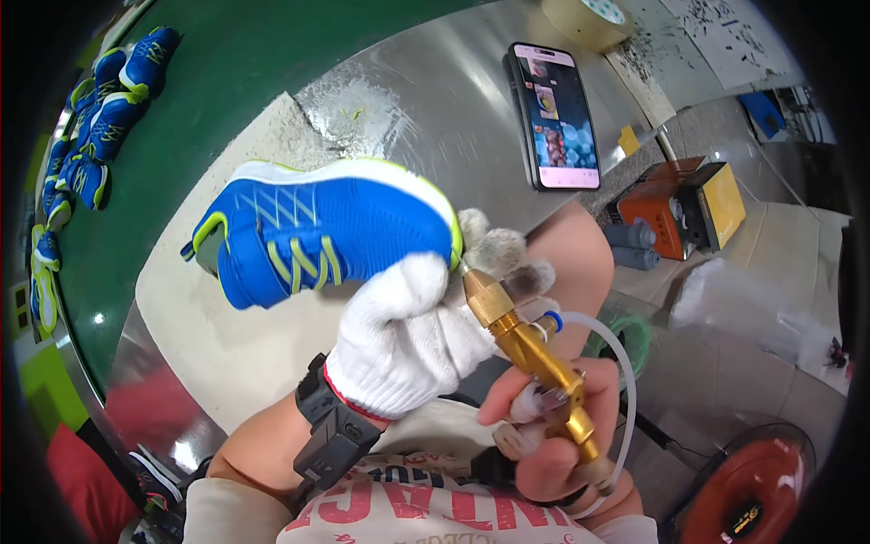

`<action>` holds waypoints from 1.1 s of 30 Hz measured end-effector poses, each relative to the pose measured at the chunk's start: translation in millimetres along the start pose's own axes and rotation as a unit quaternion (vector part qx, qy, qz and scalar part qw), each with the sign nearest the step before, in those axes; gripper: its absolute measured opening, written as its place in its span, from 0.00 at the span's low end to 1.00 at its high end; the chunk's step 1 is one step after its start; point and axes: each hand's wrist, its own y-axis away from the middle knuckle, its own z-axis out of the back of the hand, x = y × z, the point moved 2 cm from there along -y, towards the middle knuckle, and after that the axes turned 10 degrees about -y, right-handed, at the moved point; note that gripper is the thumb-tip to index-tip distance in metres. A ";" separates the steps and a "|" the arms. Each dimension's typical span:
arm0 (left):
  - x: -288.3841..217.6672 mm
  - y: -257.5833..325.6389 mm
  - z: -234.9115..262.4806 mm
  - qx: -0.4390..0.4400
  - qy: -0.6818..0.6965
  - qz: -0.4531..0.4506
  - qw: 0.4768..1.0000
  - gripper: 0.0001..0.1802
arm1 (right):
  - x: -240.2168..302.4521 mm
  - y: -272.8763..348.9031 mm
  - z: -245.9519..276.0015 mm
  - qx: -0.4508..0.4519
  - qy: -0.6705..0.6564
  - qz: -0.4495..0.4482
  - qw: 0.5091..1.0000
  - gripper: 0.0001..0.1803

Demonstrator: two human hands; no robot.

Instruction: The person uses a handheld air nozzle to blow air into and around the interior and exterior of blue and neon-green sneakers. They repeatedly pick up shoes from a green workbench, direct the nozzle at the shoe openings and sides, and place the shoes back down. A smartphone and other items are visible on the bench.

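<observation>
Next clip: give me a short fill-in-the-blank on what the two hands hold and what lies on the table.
1. The gloved left hand grips a ____ shoe with yellow-green stripes.
2. The bare right hand holds a ____-coloured spray gun by the shoe's heel.
3. On the metal table lies a ____ with its screen lit.
4. More shoes sit on the ____ belt at left.

Missing words: blue; gold; phone; green

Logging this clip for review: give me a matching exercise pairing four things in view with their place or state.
Things:
1. blue shoe
2. brass spray gun
3. phone
4. tape roll

Places or states:
A. flat on the metal table, screen lit
B. at the far table edge
C. held at the heel by the gloved left hand
D. gripped in the bare right hand

Pairs: 1-C, 2-D, 3-A, 4-B
</observation>
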 end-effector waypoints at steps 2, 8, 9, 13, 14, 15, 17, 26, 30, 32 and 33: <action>-6.8 -4.8 -4.2 -0.023 0.006 0.012 1.000 0.23 | -14.4 -9.6 4.4 0.036 0.094 0.078 0.992 0.31; -27.3 -10.9 -12.2 -0.138 -0.059 0.032 0.988 0.39 | -39.1 -31.7 8.1 0.090 0.246 0.192 0.946 0.29; -31.3 -9.7 -12.8 -0.146 -0.072 0.047 0.986 0.39 | -41.6 -33.1 10.7 0.094 0.234 0.203 0.946 0.30; -52.7 4.5 -7.8 -0.243 -0.026 0.056 0.968 0.20 | -43.5 -47.2 13.8 0.070 0.115 0.193 0.972 0.37; -61.9 12.7 -8.3 -0.282 -0.044 0.064 0.956 0.20 | -46.9 -54.7 10.7 0.050 0.073 0.194 0.977 0.40; -73.5 23.2 -1.7 -0.300 -0.050 0.064 0.950 0.19 | -38.3 -64.7 7.3 0.037 0.125 0.175 0.976 0.37; -101.2 37.8 -4.3 -0.320 -0.100 -0.009 0.942 0.20 | -39.9 -84.8 1.3 0.008 0.058 0.092 0.994 0.33; -262.0 -75.7 20.5 -0.221 -0.413 -0.150 0.871 0.24 | -58.6 -142.0 -9.1 0.041 -0.012 0.006 0.999 0.25; -313.7 -156.5 36.1 -0.283 -0.551 -0.073 0.782 0.24 | -64.1 -147.4 -9.2 0.022 -0.018 -0.034 0.999 0.24; -341.1 -154.7 34.6 -0.272 -0.637 -0.008 0.721 0.24 | -64.8 -147.3 -11.0 0.023 -0.022 -0.051 0.998 0.26; -353.7 -152.9 22.0 -0.283 -0.833 -0.036 0.475 0.24 | -66.0 -146.5 -9.0 0.017 -0.024 -0.051 0.998 0.27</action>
